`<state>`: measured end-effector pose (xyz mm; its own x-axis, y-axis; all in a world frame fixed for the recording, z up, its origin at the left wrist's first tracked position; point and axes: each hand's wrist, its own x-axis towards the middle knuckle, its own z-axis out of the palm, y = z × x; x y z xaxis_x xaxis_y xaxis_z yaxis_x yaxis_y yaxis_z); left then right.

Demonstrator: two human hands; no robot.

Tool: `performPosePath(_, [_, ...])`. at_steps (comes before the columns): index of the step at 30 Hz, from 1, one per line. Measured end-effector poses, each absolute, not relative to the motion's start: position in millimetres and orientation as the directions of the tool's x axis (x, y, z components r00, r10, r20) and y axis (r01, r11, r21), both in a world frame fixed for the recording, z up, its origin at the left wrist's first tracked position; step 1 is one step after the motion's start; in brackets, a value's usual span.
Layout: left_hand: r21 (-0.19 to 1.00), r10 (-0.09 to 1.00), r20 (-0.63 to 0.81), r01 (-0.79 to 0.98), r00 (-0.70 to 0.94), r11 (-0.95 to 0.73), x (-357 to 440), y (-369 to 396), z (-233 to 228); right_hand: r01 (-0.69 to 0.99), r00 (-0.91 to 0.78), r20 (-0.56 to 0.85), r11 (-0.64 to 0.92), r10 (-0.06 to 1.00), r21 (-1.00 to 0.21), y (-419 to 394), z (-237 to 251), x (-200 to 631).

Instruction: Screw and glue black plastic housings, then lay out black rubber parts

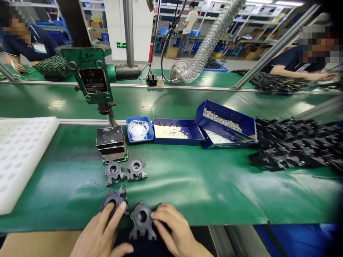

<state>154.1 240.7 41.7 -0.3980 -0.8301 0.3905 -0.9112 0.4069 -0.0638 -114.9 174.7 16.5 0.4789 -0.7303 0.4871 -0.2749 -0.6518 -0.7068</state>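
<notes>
My left hand (100, 232) reaches over a dark round housing (114, 200) with forked legs, which lies near the bench's front edge. Its fingers are spread, one fingertip at the central hole and another on the side; the thumb stays apart. In my right hand (175, 226) is a second dark housing (142, 218), pinched at its right side, with its legs toward me over the front edge. Two similar parts, a left housing (114, 170) and a right housing (137, 167), lie farther back, before the press base (111, 141).
A green hand press (92, 76) stands over its base. Behind are a blue tray of white rings (138, 118), a bin of cream pieces (177, 141) and a tilted screw bin (227, 132). Black parts (297, 144) heap right; white foam (26, 157) lies left. People work opposite.
</notes>
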Motion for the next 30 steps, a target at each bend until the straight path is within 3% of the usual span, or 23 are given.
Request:
performPosePath(4, [-0.080, -0.865, 0.348, -0.931, -0.361, 0.356, 173, 241, 49, -0.345, 0.439, 0.446, -0.605, -0.780, -0.717, 168, 23, -128])
performPosePath(9, [-0.139, -0.881, 0.341, -0.945, -0.328, 0.297, 217, 248, 45, -0.305, 0.567, 0.489, -0.720, -0.663, -0.623, 174, 18, -120])
performPosePath(12, [-0.091, -0.900, 0.339, -0.962, -0.273, 0.257, 240, 246, 48, -0.341, 0.591, 0.472, -0.733, -0.654, -0.589, 172, 12, -119])
performPosePath(16, [-0.044, -0.914, 0.373, -0.987, -0.162, 0.157, 254, 234, 51, -0.567, 0.453, 0.427, -0.622, -0.783, -0.540, 142, 12, -139])
performPosePath(20, [-0.031, -0.904, 0.361, -0.971, -0.230, 0.235, 259, 215, 48, -0.674, 0.374, 0.385, -0.532, -0.844, -0.513, 97, 17, -148])
performPosePath(26, [0.054, -0.875, 0.374, -0.935, -0.307, 0.351, 259, 180, 39, -0.653, 0.439, 0.343, -0.557, -0.830, -0.512, 58, 20, -120])
performPosePath(30, [0.197, -0.901, 0.345, -0.919, -0.262, 0.342, 253, 183, 49, -0.665, 0.465, 0.461, -0.642, -0.756, -0.382, 81, 20, -115])
